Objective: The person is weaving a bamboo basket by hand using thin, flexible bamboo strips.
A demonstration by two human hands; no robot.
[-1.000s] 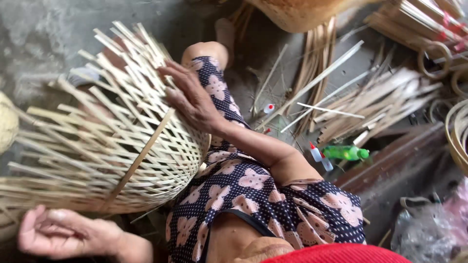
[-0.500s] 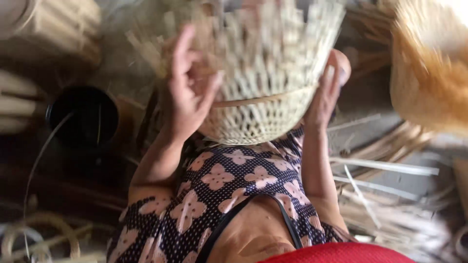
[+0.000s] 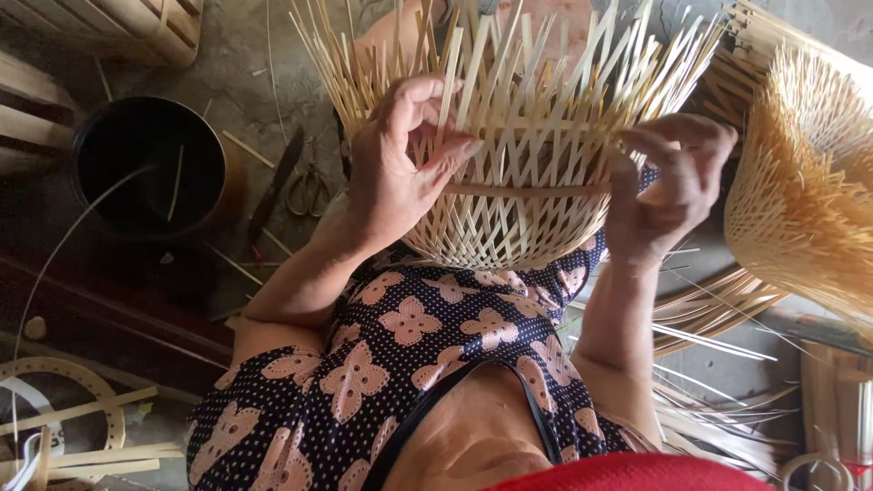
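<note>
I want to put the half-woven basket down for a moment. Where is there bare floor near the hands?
Bare floor shows between the black pot and the basket, though scissors and a dark blade lie there. Right of the right hand it is crowded: a bundle of strips and loose splints.

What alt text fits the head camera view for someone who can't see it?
Two bare hands, left hand and right hand, grip a half-woven bamboo basket on a lap in floral cloth; a black pot and scissors lie at left.

Dark navy dress w/ pink flower print & dots, bare arms, red edge below.
</note>
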